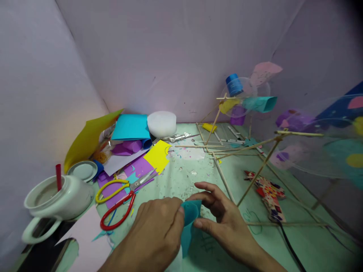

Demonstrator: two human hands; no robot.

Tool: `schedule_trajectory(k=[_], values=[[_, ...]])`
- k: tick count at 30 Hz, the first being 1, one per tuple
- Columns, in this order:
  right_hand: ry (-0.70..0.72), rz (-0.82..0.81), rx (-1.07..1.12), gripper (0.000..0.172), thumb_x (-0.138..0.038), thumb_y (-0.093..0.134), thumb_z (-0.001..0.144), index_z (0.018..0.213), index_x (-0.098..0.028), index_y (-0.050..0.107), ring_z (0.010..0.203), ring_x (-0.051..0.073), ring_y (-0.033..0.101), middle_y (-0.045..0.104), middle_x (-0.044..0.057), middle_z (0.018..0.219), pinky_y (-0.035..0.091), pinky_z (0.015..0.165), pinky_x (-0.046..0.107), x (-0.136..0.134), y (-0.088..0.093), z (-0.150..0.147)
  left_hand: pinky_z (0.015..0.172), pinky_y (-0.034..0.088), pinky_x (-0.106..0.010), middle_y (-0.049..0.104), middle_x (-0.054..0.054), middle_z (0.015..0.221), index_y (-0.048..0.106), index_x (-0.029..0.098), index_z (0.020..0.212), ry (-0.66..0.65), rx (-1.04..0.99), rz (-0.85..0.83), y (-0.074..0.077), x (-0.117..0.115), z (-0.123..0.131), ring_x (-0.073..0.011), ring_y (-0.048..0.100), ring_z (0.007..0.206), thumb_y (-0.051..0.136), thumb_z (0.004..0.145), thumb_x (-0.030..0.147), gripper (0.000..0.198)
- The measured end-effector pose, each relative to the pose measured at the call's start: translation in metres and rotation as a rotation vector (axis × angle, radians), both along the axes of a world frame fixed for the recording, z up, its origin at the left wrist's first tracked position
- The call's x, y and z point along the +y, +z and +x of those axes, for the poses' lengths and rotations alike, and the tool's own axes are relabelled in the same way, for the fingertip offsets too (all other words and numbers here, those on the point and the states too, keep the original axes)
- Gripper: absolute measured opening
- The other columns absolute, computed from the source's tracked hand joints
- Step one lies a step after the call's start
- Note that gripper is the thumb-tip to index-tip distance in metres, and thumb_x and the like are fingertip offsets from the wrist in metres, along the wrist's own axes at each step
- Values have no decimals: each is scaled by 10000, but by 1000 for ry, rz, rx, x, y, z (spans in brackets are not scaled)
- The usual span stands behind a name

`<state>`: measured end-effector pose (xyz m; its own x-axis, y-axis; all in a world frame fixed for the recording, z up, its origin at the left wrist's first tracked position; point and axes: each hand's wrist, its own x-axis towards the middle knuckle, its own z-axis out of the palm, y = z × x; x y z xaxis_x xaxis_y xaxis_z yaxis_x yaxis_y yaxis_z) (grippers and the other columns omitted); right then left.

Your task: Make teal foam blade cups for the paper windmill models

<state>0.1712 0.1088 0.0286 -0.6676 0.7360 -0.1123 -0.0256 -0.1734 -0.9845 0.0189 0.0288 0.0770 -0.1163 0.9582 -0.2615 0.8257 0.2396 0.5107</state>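
Note:
Both my hands hold a piece of teal paper curled into a roll, low in the middle of the view. My left hand is closed around its left side, fingers curled. My right hand pinches its right edge between thumb and fingers. Just to the left lie scissors with a yellow and a red handle, on purple paper. A frame of thin wooden sticks stands to the right of my hands, carrying clear plastic discs with coloured paper shapes.
A white mug with a red stick stands at the left edge. Sheets of yellow, cyan and purple paper pile at the back left beside a white round container. A colourful patterned cut-out and a black cable lie at right.

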Motion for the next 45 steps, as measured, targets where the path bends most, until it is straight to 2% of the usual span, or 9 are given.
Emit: schedule_trajectory(k=[6, 10, 12, 14, 16, 18, 21, 35, 45], values=[[-22, 12, 39, 545, -164, 740, 615, 1092, -238, 486, 867, 196, 632, 682, 40, 911, 489, 745, 311, 1, -4, -1, 644, 348, -310, 626, -34, 739, 553, 221, 749, 3, -90, 84, -4, -2, -3, -202, 557, 695, 241, 909, 392, 390], [-47, -19, 46, 524, -154, 744, 606, 1064, -239, 504, 835, 183, 639, 689, 28, 885, 492, 748, 307, 2, -4, -1, 655, 402, -266, 680, 13, 872, 617, 273, 937, -91, -221, 161, -5, -7, -14, -181, 602, 751, 532, 804, 449, 237], [-60, -37, 43, 519, -159, 755, 596, 1049, -236, 514, 823, 184, 640, 693, 33, 884, 496, 740, 310, 2, -3, -1, 694, 433, -247, 678, 25, 1026, 591, 308, 1075, -131, -249, 180, -6, -9, -19, -185, 622, 854, 683, 691, 392, 404], [-69, -61, 44, 520, -169, 769, 585, 1039, -230, 523, 810, 186, 640, 695, 39, 876, 502, 718, 309, 3, -3, -1, 717, 446, -241, 662, 18, 1108, 555, 316, 1164, -113, -242, 188, -6, -10, -22, -195, 622, 931, 742, 621, 319, 574], [-79, -90, 56, 526, -169, 781, 571, 1030, -227, 532, 789, 182, 639, 695, 34, 852, 507, 681, 294, 3, -3, -1, 678, 437, -231, 687, 25, 1025, 593, 302, 1103, -81, -240, 143, -7, -10, -22, -183, 633, 877, 722, 625, 259, 498], [-83, -120, 76, 532, -147, 792, 551, 1014, -227, 545, 764, 169, 639, 693, 21, 824, 511, 651, 270, 4, -4, -1, 634, 404, -219, 693, 62, 872, 630, 289, 945, -85, -265, 55, -6, -9, -20, -149, 623, 767, 669, 657, 204, 303], [-73, -152, 99, 529, -121, 810, 518, 980, -224, 575, 738, 155, 642, 692, 7, 798, 515, 619, 238, 5, -6, -1, 616, 357, -216, 655, 95, 767, 596, 262, 807, -105, -290, -26, -5, -7, -18, -119, 578, 697, 634, 671, 174, 166], [-124, -168, 79, 453, -116, 853, 435, 836, -220, 669, 701, 136, 649, 704, -7, 736, 516, 609, 204, 6, -8, -2, 639, 336, -239, 650, 68, 791, 592, 248, 837, -124, -350, -81, -5, -5, -17, -134, 575, 732, 639, 706, 236, 140], [-115, -53, 42, 402, -137, 830, 488, 846, -232, 673, 748, 145, 648, 700, -2, 776, 507, 635, 209, 6, -10, 1, 641, 340, -231, 649, 75, 797, 596, 249, 839, -128, -379, -64, -7, -3, -17, -125, 568, 730, 624, 703, 186, 152]])
